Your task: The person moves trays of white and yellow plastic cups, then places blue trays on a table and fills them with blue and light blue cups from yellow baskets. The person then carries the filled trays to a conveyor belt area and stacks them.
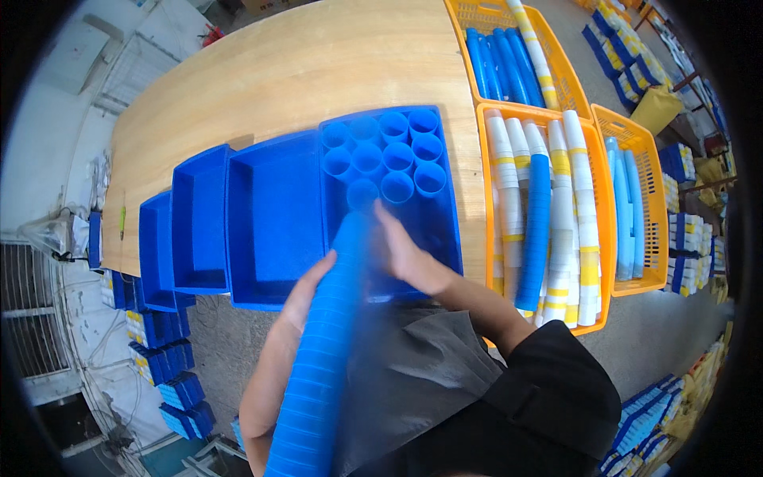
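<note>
A long nested stack of blue plastic cups (318, 350) slants up from the lower edge toward the tray. My left hand (306, 290) is closed around it from the left side, thumb along the upper part. My right hand (407, 253) is beside the stack's far end, its fingertips close to a blurred blue cup (362, 194); smearing and the stack hide how its fingers are set. In the rightmost blue tray (441, 238), several blue cups (397, 188) stand in rows with their mouths up, filling the far part.
More blue trays (274, 215) extend leftward along the wooden table (318, 63). At right, an orange crate (608, 246) holds white-and-yellow cup stacks and a blue cup stack (536, 230). Other orange crates (664, 262) hold blue stacks. Loaded blue trays (171, 354) sit on the floor.
</note>
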